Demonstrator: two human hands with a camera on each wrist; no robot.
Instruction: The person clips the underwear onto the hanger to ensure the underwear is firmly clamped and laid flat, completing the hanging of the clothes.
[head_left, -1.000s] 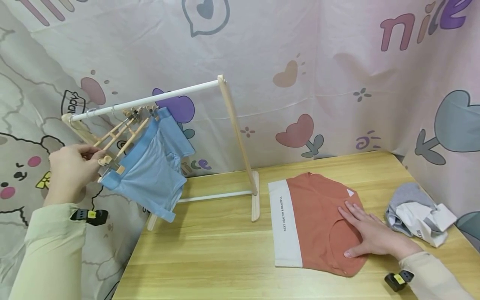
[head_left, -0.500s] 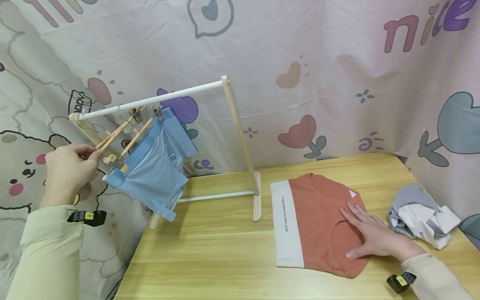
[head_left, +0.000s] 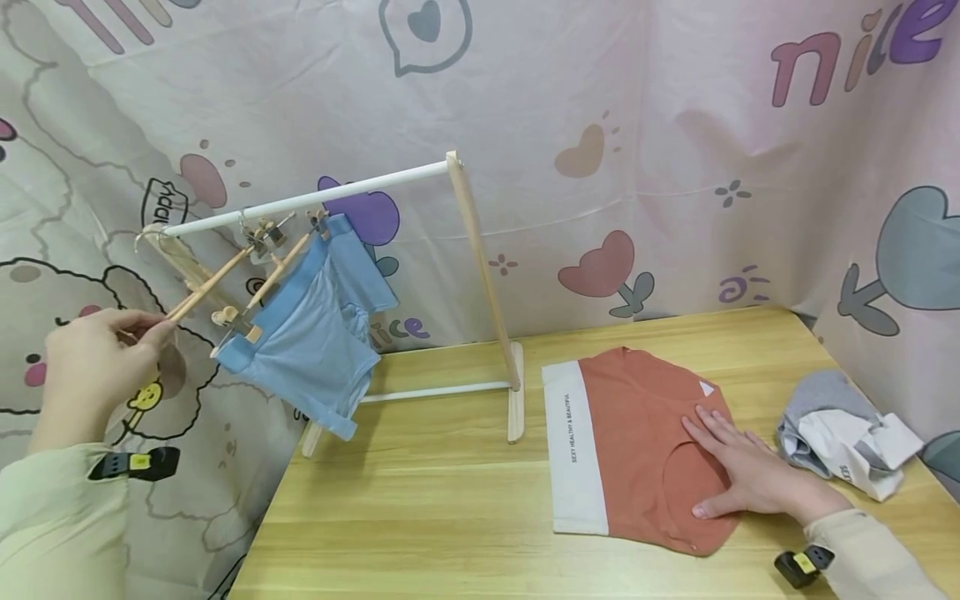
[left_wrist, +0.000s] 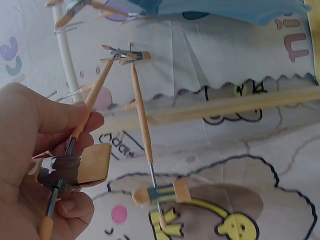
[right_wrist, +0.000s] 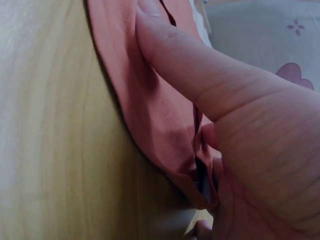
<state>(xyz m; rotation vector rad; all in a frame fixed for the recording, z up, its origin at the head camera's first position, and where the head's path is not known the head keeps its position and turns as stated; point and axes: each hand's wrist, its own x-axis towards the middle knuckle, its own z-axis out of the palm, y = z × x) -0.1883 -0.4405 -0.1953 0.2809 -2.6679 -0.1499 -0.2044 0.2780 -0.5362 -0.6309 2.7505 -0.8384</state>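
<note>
My left hand (head_left: 101, 362) pinches one end of a wooden clip hanger (head_left: 206, 292) at the left of the rack. The left wrist view shows thumb and fingers round its bar, beside a metal-and-wood clip (left_wrist: 95, 164). A second hanger (left_wrist: 142, 115) with no garment on it is close by. Light blue underpants (head_left: 315, 325) hang clipped to another hanger just right of the hand. On the table, my right hand (head_left: 750, 475) rests with spread fingers on orange-red underpants (head_left: 630, 433) with a white waistband. Its thumb lies on the fabric in the right wrist view.
The drying rack has a white rail (head_left: 360, 187) and a wooden upright (head_left: 483, 275), standing at the back left of the wooden table (head_left: 420, 508). A crumpled grey and white garment (head_left: 847, 433) lies at the right. A printed curtain (head_left: 510, 100) hangs behind.
My left hand has moved left and slightly down, drawing the hanger away from the one with the blue underpants. The right hand stays on the orange-red underpants.
</note>
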